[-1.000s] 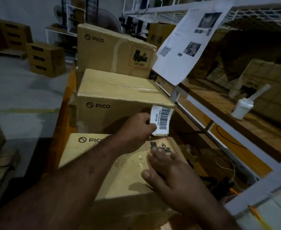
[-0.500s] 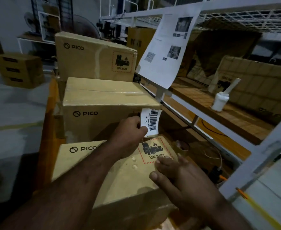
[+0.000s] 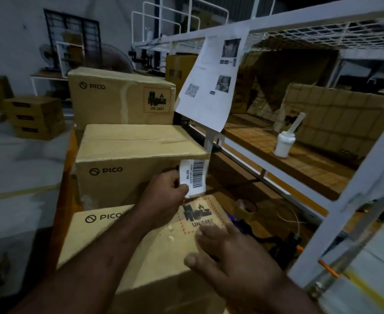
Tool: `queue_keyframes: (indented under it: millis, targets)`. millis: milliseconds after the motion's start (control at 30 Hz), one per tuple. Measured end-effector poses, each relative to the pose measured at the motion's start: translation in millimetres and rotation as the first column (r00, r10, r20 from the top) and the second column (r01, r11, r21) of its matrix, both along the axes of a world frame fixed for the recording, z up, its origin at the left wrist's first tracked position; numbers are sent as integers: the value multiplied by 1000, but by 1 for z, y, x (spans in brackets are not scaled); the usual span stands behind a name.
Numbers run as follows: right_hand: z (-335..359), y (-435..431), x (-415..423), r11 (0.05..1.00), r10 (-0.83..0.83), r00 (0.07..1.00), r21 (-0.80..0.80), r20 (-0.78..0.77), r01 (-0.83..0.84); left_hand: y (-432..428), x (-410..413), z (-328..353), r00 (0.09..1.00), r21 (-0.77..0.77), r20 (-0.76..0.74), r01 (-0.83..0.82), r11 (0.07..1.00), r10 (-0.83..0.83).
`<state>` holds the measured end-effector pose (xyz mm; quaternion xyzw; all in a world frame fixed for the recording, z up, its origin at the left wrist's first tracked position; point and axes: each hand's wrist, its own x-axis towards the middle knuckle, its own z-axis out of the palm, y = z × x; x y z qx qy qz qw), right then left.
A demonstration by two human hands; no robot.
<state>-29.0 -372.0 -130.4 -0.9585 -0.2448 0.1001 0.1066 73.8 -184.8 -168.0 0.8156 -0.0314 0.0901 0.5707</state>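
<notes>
My left hand pinches a white barcode label against the front right corner of the middle PICO cardboard box. My right hand lies flat with fingers spread on the top of the nearest PICO box, beside its red-bordered UN 3481 mark. Small white dots of glue sit on that top, left of my right hand. A third PICO box stands higher at the back.
A white metal rack stands to the right, with a wooden shelf carrying a white glue bottle. A printed paper sheet hangs from the rack's upper shelf. More boxes are stacked on the floor at far left.
My right hand has slid back toward me, off the UN 3481 mark. My left hand keeps the label at the middle box's corner. My head has lifted slightly.
</notes>
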Motion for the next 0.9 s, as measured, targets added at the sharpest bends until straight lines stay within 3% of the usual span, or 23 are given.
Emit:
queue_keyframes:
  millis: [67, 200, 300, 400, 467, 567, 633, 733, 800, 900]
  targets:
    - [7, -8, 2, 999, 14, 1000, -29, 13, -14, -1, 1, 0, 1000, -57, -24, 3, 998, -4]
    - [-8, 14, 38, 997, 1, 988, 73, 157, -13, -4, -2, 9, 999, -154, -45, -30, 988, 24]
    - [-23, 22, 51, 993, 26, 977, 104, 211, -49, -8, -9, 14, 998, -78, -32, -64, 995, 61]
    - [-30, 6, 47, 946, -16, 972, 319, 233, -61, -13, -16, 18, 997, 10, -19, -81, 997, 81]
    - [-33, -2, 47, 887, -118, 974, 461, 195, 15, -18, -19, 23, 993, -19, -17, -117, 993, 117]
    - [-34, -1, 49, 866, -200, 964, 492, 173, 91, -21, -36, 32, 971, -142, -17, -239, 961, 239]
    - [-32, -2, 53, 845, -233, 970, 508, 70, 166, -9, -52, 32, 936, -168, -30, -351, 921, 352]
    - [-35, -7, 66, 746, -240, 948, 585, -212, 319, 35, -89, 22, 769, 59, -3, -637, 768, 639]
    - [-39, -9, 73, 727, -222, 932, 589, -286, 354, 56, -118, 17, 668, 151, -45, -730, 666, 742]
    - [-40, -10, 78, 732, -160, 937, 600, -310, 323, 58, -145, 16, 663, 159, -138, -719, 677, 736]
